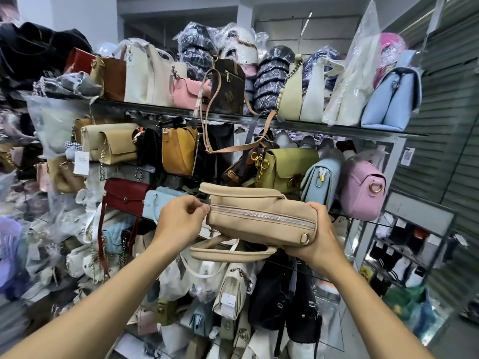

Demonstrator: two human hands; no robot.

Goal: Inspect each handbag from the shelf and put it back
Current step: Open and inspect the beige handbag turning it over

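A shop's glass shelves point(337, 126) stand crowded, with much of the stock wrapped in clear plastic. In front of them a beige handbag point(259, 229) is held between both hands, its zip point(261, 216) facing up. The left hand point(178, 218) pinches the zip's near end. The right hand point(321, 237) grips the bag's far end from beneath. Above the right hand sits an olive-green flap bag point(285, 167). The print on a white paper tag point(80, 163), up and left of the left hand, is too small to read.
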